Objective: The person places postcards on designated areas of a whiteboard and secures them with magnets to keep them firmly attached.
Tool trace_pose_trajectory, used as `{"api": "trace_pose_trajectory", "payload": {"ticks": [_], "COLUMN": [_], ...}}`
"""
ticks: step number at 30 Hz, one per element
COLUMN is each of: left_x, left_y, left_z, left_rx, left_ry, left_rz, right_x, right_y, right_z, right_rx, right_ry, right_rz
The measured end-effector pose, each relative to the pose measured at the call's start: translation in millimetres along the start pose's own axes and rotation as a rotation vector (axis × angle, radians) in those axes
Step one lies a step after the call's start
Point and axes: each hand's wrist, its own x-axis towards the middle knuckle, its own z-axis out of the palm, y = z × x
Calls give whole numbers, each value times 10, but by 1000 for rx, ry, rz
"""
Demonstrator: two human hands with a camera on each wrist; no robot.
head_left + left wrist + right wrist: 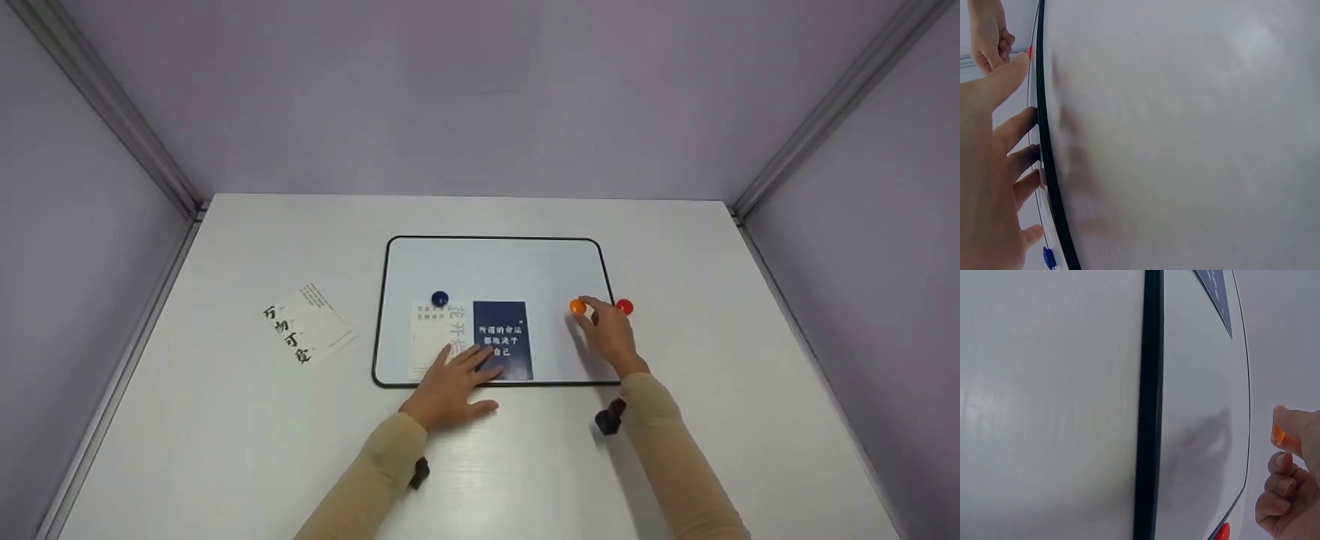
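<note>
My left hand (448,386) lies with fingers spread over the lower edges of two cards on a whiteboard (517,266). One is a white card (427,341) with grey characters; beside it is a navy card (501,315) with white lettering. At the white card's top edge sits a dark blue round magnet (440,298). My right hand (611,337) pinches an orange magnet (576,306) (1279,433) between thumb and index finger, over the right part of the board. The right wrist view shows its other fingers curled.
A red magnet (625,306) sits by the board's right edge, close to my right hand. Left of the board, a white card (322,330) with black characters lies tilted on the white table (247,435). Walls enclose the table's back and sides.
</note>
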Motion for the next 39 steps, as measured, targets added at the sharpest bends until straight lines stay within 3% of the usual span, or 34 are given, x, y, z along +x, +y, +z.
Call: {"api": "trace_pose_trajectory", "payload": {"ticks": [6,12,39], "left_x": [-5,-8,1], "left_y": [1,6,6], "left_z": [2,0,2], "left_rx": [23,26,7], "left_ry": [1,7,-8], "left_rz": [-5,-7,-11], "right_x": [-10,10,79], "right_y": [-95,-175,-466], "right_z": [53,93,184], "right_rx": [-6,-34,-40], "right_ry": [4,-37,0], "right_rz": [-31,0,-104]}}
